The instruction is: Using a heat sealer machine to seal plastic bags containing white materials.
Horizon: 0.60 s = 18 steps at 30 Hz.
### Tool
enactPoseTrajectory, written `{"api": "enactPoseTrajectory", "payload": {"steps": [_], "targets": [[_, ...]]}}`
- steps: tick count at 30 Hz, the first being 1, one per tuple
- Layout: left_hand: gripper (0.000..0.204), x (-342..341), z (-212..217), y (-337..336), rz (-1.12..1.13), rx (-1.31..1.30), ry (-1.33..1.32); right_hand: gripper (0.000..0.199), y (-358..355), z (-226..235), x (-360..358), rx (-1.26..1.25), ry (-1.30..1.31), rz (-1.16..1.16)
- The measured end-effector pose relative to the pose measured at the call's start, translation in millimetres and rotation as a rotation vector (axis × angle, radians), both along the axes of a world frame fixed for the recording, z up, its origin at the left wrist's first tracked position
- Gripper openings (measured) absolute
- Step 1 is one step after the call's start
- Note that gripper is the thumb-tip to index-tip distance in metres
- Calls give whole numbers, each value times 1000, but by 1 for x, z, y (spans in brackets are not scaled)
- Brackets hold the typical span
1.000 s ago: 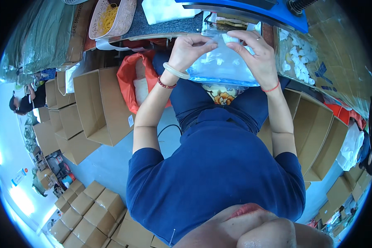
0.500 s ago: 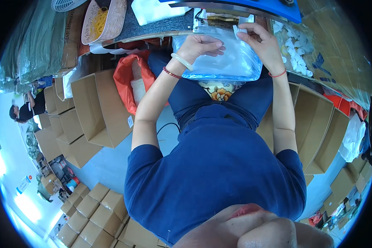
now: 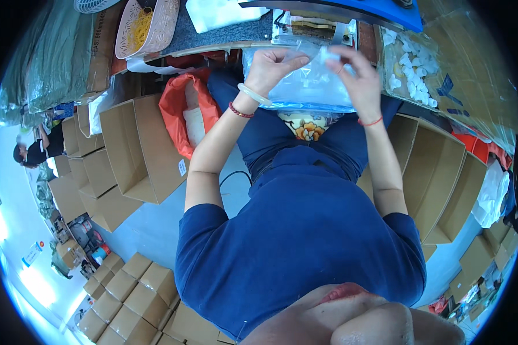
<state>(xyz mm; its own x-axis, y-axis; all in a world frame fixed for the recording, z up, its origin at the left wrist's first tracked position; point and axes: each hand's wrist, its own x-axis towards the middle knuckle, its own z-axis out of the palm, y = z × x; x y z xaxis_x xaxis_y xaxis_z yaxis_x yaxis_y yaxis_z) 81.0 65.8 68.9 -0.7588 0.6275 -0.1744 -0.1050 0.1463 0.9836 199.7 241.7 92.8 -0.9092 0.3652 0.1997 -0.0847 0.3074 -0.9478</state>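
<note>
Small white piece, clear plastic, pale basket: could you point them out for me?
Small white piece (image 3: 326, 54): head view, its blurred middle.
Clear plastic (image 3: 306, 92): head view, its upper surface.
Pale basket (image 3: 164, 24): head view, its right wall.

Right hand (image 3: 362, 83) and its small white piece (image 3: 327, 55) — now nearer the left hand (image 3: 269, 72) than just before.

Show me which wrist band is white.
The smooth, round white bangle nearest the left hand; the red beaded bracelet and thin red cord bracelet aren't white.

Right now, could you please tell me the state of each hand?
Left hand: partly curled; whether it grips anything cannot be told.
Right hand: closed, holding a small white piece, blurred.
</note>
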Motion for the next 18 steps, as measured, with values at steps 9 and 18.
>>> {"api": "enactPoseTrajectory", "payload": {"steps": [9,18], "targets": [[21,-5,12,0,-212,-42,157,27,21,41,-24,478,-26,215],[25,-13,-1,3,-308,-20,-211,26,46,18,-29,288,-122,185]]}}
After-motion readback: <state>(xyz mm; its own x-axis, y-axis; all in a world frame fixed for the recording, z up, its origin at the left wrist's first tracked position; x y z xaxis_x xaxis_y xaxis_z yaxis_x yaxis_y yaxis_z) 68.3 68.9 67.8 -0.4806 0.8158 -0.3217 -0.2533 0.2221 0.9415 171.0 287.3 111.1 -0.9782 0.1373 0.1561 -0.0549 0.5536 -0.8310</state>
